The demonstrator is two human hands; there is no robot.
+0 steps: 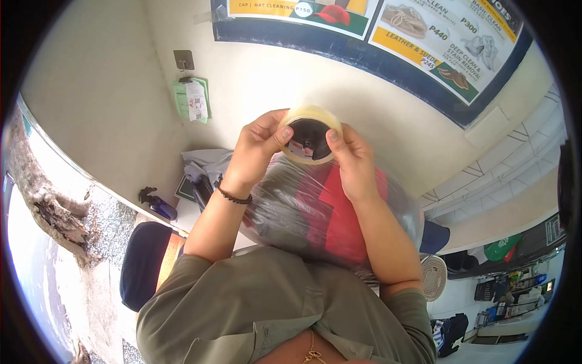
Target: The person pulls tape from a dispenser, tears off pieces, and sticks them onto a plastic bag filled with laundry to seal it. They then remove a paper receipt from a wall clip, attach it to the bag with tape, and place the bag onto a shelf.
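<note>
Both of my hands hold up a roll of clear packing tape [311,111], its round hole facing me. My left hand [265,138] grips the roll's left side, thumb over the rim and fingers behind it. On the opposite side my right hand [352,156] pinches the rim the same way. Below and behind the roll bulges a large clear plastic bag [279,203], filled with red and grey cloth items. It lies between my forearms, close to my body.
A spray bottle [159,205] stands at the left, near a dark chair back [144,264]. Grey cloth [206,159] lies beside the bag. Price posters [424,54] and clipped papers [193,100] hang on the wall ahead. Shelves with goods [509,291] are at far right.
</note>
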